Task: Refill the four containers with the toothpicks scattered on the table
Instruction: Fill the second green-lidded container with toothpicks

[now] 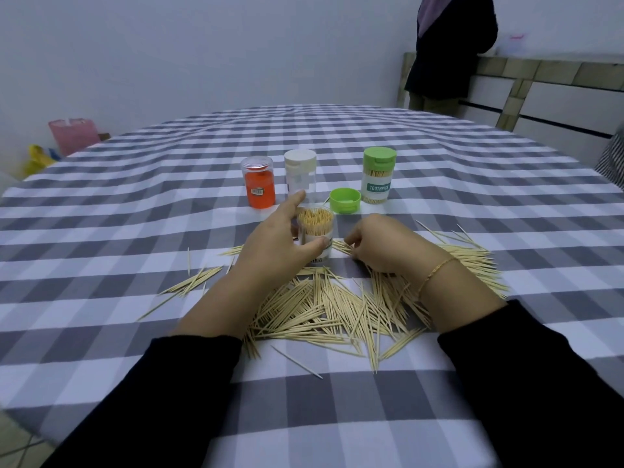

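- Fingers of the left hand [270,246] curl around the open container [315,236] at the centre of the frame, thumb on its near face and forefinger reaching past its far rim; the likely reason is to keep the light tube upright while it is filled.
- Right hand [381,246], just right of that container, has its fingers bent down onto the toothpicks [324,305] beside the tube's base; they seem to pinch a small bunch, though the fingertips are partly hidden behind the knuckles, so I judge rather than see the grip.
- That open container is packed with toothpicks standing on end up to its mouth, so it looks close to full.
- Its probable cap, the green lid [345,200], lies open side up just beyond it, within easy reach for closing.
- Three more containers stand in a row above centre: an orange container [259,184] at left, a white-capped container [300,175] in the middle that looks almost empty, and a green-capped container [377,177] at right, labelled and showing toothpicks inside.
- Most loose toothpicks lie heaped in the lower centre between the forearms, with thinner scatters left and right on the checked tablecloth [472,197]; much work remains.
- Another person [449,45] stands at upper right beside a tiled counter [540,67].
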### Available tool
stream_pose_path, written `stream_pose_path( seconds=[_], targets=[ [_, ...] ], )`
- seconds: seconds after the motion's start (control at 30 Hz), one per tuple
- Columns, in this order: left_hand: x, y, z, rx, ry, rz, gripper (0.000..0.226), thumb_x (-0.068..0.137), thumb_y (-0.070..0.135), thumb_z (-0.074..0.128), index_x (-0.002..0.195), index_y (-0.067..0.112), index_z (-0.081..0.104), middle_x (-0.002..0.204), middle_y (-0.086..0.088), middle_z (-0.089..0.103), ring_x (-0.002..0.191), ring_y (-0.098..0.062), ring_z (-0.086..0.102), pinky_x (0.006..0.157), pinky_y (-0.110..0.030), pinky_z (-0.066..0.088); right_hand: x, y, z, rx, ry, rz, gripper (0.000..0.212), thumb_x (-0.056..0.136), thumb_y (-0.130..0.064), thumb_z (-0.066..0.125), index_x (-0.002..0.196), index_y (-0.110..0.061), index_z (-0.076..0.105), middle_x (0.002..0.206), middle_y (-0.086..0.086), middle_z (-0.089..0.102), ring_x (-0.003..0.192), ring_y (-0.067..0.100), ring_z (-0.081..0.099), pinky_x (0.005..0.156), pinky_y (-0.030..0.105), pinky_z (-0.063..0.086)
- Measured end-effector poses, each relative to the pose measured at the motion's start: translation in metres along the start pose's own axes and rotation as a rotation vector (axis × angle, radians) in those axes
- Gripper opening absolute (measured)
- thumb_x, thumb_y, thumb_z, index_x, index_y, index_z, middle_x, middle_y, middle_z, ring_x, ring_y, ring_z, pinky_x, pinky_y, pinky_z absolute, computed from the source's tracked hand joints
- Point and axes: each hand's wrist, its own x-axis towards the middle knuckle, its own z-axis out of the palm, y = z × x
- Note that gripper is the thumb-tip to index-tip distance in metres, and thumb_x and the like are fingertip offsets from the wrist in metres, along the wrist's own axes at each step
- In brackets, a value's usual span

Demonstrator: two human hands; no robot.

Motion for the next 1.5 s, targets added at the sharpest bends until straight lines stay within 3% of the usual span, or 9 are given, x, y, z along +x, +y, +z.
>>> stream_pose_path(
  seconds=[0.2,0.3,0.43,0.53,0.77,0.93,1.13,1.33,1.5],
  targets=[
    [0.000,0.001,-0.001,0.011,-0.003,0.001,0.084,0.081,0.041,0.074,0.150,0.034,0.026,0.138,0.004,0.052,0.117,-0.014,0.054,0.096,-0.034,0.047,-0.008,0.010,-0.011,0.216,0.050,-0.004,0.034,0.091,-0.007,0.055,0.121,-0.020,0.065,0.116,-0.001,0.066,0.102,0.016,0.059,0.084,0.024,0.046],
    [-0.001,0.002,-0.001,0.012,-0.007,0.004,0.084,0.081,0.040,0.074,0.150,0.034,0.026,0.140,0.003,0.051,0.119,-0.015,0.054,0.098,-0.036,0.047,-0.009,0.015,-0.016,0.175,0.044,0.036,0.025,0.091,-0.023,0.059,0.113,-0.016,0.070,0.112,0.002,0.067,0.098,0.017,0.060,0.080,0.025,0.048],
    [0.000,0.002,-0.001,0.005,-0.008,0.004,0.084,0.082,0.038,0.074,0.150,0.033,0.026,0.140,0.003,0.051,0.118,-0.015,0.054,0.096,-0.032,0.047,-0.009,0.013,-0.013,0.019,-0.070,0.090,0.035,0.082,-0.044,0.067,0.094,-0.011,0.068,0.089,0.002,0.066,0.081,0.017,0.061,0.070,0.029,0.050],
    [0.000,0.001,-0.001,-0.004,-0.009,0.004,0.083,0.082,0.038,0.073,0.150,0.033,0.026,0.139,0.004,0.052,0.117,-0.013,0.054,0.092,-0.028,0.045,-0.011,0.004,-0.009,-0.144,-0.071,0.089,0.034,0.086,-0.041,0.064,0.070,-0.012,0.057,0.071,0.002,0.055,0.072,0.019,0.054,0.058,0.026,0.041],
    [0.000,0.000,0.000,-0.001,-0.008,0.004,0.084,0.081,0.040,0.074,0.150,0.033,0.026,0.139,0.005,0.052,0.117,-0.013,0.054,0.095,-0.031,0.046,-0.007,-0.013,-0.001,-0.203,-0.038,0.111,0.036,0.088,-0.022,0.063,0.062,-0.012,0.041,0.064,0.004,0.041,0.074,0.025,0.048,0.068,0.030,0.039],
    [0.000,0.001,0.000,-0.005,-0.004,0.008,0.085,0.081,0.039,0.075,0.150,0.031,0.027,0.139,0.005,0.052,0.118,-0.013,0.054,0.096,-0.031,0.045,-0.016,-0.016,0.000,-0.227,0.101,0.051,0.007,0.085,-0.004,0.058,0.088,-0.009,0.055,0.078,0.004,0.050,0.086,0.029,0.054,0.070,0.032,0.040],
    [-0.001,0.001,-0.001,-0.013,0.001,0.012,0.085,0.080,0.039,0.075,0.150,0.031,0.027,0.138,0.006,0.053,0.117,-0.012,0.054,0.092,-0.026,0.043,-0.024,-0.025,0.004,-0.340,0.215,0.018,0.022,0.089,-0.013,0.055,0.112,-0.013,0.056,0.109,0.005,0.061,0.104,0.026,0.058,0.079,0.032,0.036],
    [-0.003,0.004,-0.001,-0.031,0.007,0.020,0.084,0.081,0.039,0.074,0.150,0.029,0.028,0.137,0.005,0.053,0.116,-0.011,0.055,0.094,-0.028,0.046,-0.018,-0.034,0.018,-0.417,0.295,0.043,0.026,0.094,-0.029,0.050,0.117,-0.020,0.057,0.113,-0.001,0.062,0.105,0.021,0.058,0.080,0.032,0.034],
    [-0.004,0.005,-0.002,-0.018,0.003,0.026,0.085,0.081,0.041,0.074,0.150,0.029,0.027,0.139,0.004,0.052,0.119,-0.012,0.054,0.097,-0.031,0.046,-0.016,-0.032,0.018,-0.415,0.306,0.054,0.025,0.093,-0.024,0.051,0.116,-0.019,0.057,0.111,0.000,0.062,0.105,0.022,0.058,0.079,0.032,0.034]
  ],
)
